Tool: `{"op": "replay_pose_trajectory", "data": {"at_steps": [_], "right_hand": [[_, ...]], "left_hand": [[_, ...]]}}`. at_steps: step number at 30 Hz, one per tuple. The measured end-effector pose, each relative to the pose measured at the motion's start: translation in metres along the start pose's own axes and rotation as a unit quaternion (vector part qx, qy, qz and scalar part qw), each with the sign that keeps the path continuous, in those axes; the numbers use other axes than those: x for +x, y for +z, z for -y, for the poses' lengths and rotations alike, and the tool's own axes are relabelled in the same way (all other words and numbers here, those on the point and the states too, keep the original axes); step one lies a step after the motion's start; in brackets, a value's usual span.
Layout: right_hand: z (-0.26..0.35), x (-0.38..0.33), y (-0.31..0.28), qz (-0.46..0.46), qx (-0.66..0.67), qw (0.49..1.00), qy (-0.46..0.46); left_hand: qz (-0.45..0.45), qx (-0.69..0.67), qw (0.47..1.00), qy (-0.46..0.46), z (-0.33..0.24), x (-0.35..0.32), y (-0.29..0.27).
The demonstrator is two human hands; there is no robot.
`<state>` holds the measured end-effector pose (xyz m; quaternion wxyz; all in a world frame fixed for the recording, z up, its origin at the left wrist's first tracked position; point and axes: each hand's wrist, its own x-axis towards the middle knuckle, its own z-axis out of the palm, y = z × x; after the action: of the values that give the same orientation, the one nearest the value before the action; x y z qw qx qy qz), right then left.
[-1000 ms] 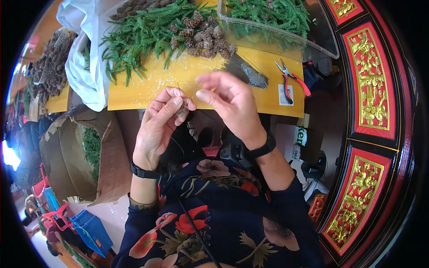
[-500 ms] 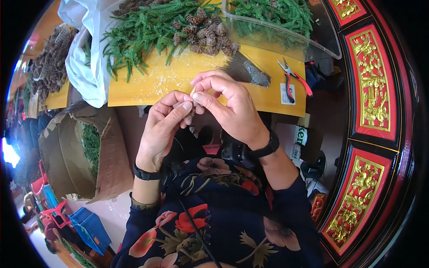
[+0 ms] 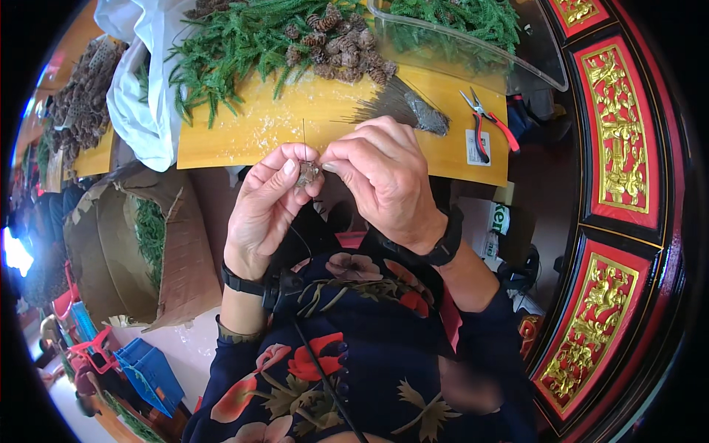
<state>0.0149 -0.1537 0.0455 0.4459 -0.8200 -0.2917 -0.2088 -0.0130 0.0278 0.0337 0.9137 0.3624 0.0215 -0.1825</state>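
A small brown pine cone [image 3: 308, 175], partly covered, is in the left hand [image 3: 264, 199], in the air just in front of the near edge of the worktop [image 3: 244, 140]. The fingers of this hand are pinching the cone between the thumb and the bent forefinger, and a thin dark wire [image 3: 303, 133] stands upright above them. The right hand [image 3: 391, 173] is just beside the cone, on its right; its thumb and forefinger come close together at the tips, but I cannot tell whether they pinch something thin. Each wrist wears a dark band. Beyond the right hand, on the worktop, lies a fan-shaped bundle of dark wires [image 3: 391, 105], gathered at its right end. Further to the right are pliers [image 3: 480, 112] with red and black handles, partly over a white label [image 3: 477, 150]. Toward the back, a pile of pine cones [image 3: 347, 55] touches the green artificial pine sprigs [image 3: 229, 55], and a clear plastic bin [image 3: 443, 63] with more greenery stands to their right. On the left, a white plastic bag [image 3: 144, 111] hangs over the edge, and below it an open cardboard box [image 3: 188, 258] contains green sprigs.
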Motion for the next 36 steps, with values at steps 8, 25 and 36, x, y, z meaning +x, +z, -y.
{"op": "replay_pose_trajectory", "data": {"at_steps": [8, 25, 36], "right_hand": [[0.009, -0.003, 0.004, -0.028, -0.02, 0.999, 0.023], [0.002, -0.006, -0.005, 0.01, -0.005, 1.0, 0.011], [0.009, -0.015, 0.005, -0.013, 0.057, 0.994, 0.095]], "left_hand": [[-0.037, 0.035, 0.998, 0.036, 0.01, -0.003, 0.005], [-0.011, 0.046, 0.998, -0.042, 0.002, -0.008, 0.0], [0.001, 0.0, 1.0, -0.022, 0.006, -0.008, 0.007]]}}
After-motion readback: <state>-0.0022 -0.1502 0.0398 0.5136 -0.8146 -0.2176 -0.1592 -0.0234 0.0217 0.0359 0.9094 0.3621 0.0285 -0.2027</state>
